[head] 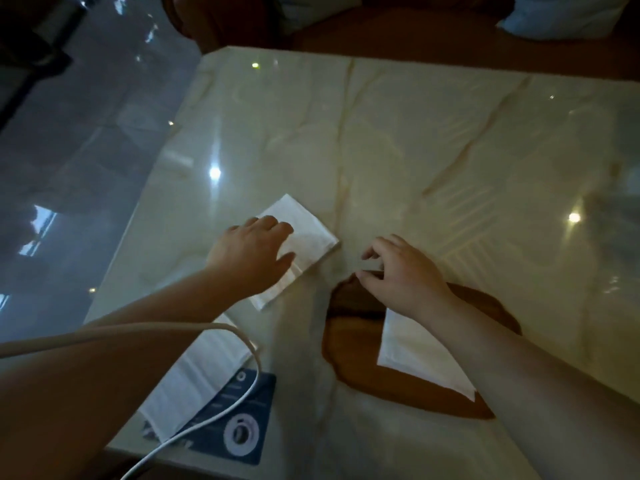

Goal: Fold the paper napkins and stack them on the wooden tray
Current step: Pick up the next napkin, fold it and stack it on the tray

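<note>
A folded white napkin (304, 237) lies on the glossy marble table, and my left hand (251, 252) rests flat on its near half with fingers spread. To its right sits the brown oval wooden tray (349, 337) holding a folded white napkin (412, 351). My right hand (401, 271) hovers over the tray's far rim, fingers loosely curled and holding nothing; my right forearm covers part of the tray and its napkin. A pile of unfolded napkins (194, 379) lies at the near left, partly under my left arm.
The napkin pile rests on a dark blue printed packet (242, 424) by the table's near-left corner. A white cable (221, 410) loops across it. The table's left edge (138, 209) drops to a shiny grey floor. A sofa with a pale cushion (561, 15) stands beyond the far edge.
</note>
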